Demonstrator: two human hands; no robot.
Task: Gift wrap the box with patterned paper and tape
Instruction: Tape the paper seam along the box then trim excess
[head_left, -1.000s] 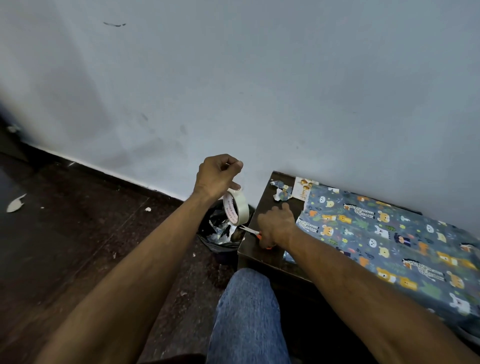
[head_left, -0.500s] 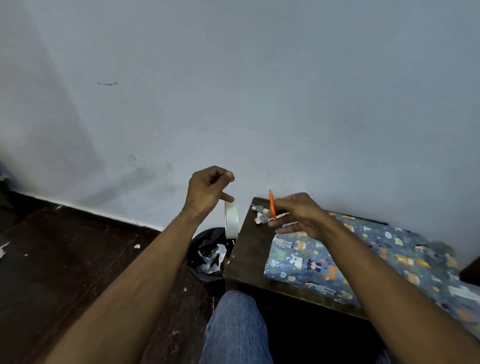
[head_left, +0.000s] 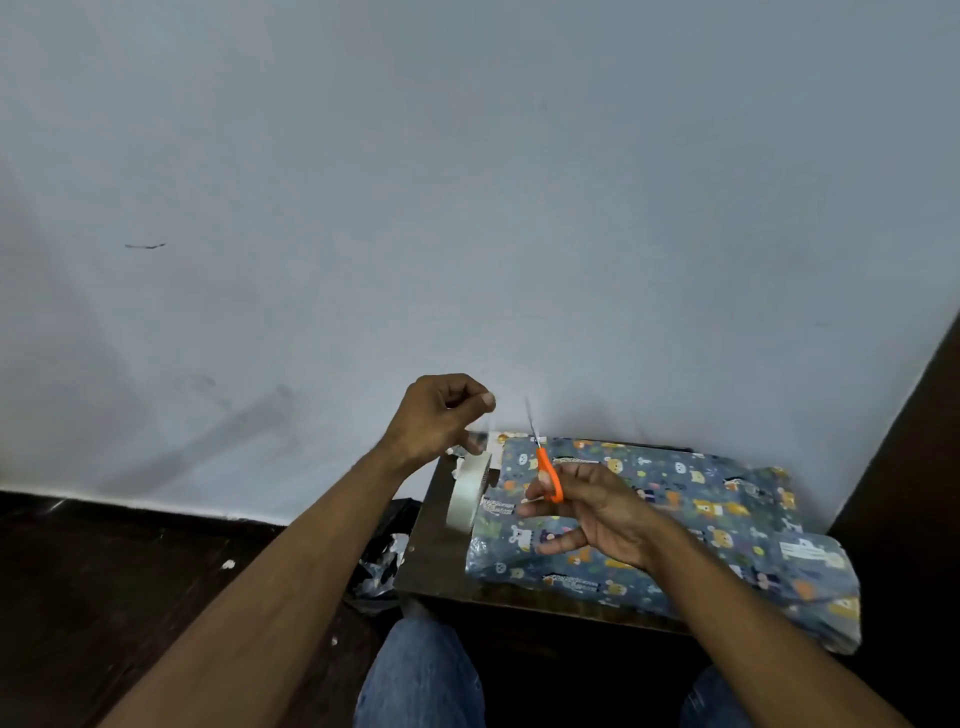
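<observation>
The box, covered in blue paper with cartoon animals, lies on a small dark wooden table against the wall. My left hand is raised left of the box and pinches the clear tape end. The tape roll hangs below it, edge-on. My right hand hovers over the box's left part and grips orange-handled scissors. The blades point up toward the stretched tape.
A pale wall stands close behind the table. A black bin with paper scraps sits on the dark floor left of the table. My knees in blue jeans are below the table's front edge. A dark panel rises at the right.
My right hand picked the scissors up off the table and lifted them, blades upward, toward the tape. My left hand stayed raised with the roll dangling. The view shifted left.
</observation>
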